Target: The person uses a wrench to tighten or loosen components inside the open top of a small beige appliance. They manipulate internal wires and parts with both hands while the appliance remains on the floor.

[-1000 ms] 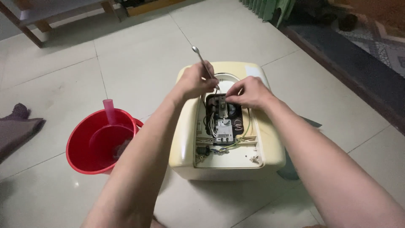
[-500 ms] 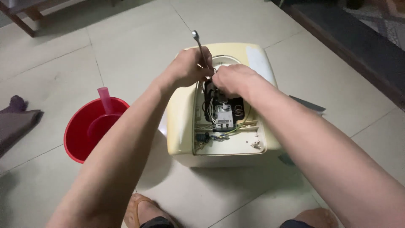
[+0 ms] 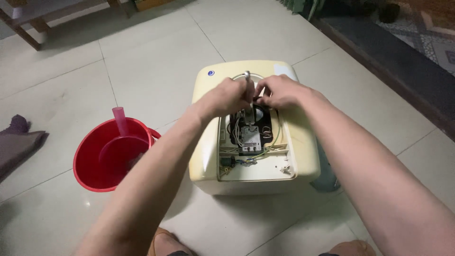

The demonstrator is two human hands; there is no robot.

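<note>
A cream-coloured box-shaped appliance (image 3: pixel 208 142) lies on the tiled floor with its cover off, showing wires and a grey part (image 3: pixel 250 140) in an open cavity. My left hand (image 3: pixel 227 97) is closed around a thin metal tool (image 3: pixel 247 76) whose shiny end sticks up above my fist, standing nearly upright over the cavity's far end. My right hand (image 3: pixel 279 91) is next to it, fingers pinched at the tool's shaft or at something beside it; what the fingertips hold is hidden.
A red bucket (image 3: pixel 90 168) with a pink scoop (image 3: pixel 121 124) inside stands left of the appliance. A dark cloth (image 3: pixel 16 142) lies at the far left. Wooden furniture legs (image 3: pixel 26 33) are at the back left, a dark raised step (image 3: pixel 393 57) at the right.
The tool has swung from slanting up-left to nearly upright. Both hands have closed in together over the cavity's far end. The view has shifted down and closer.
</note>
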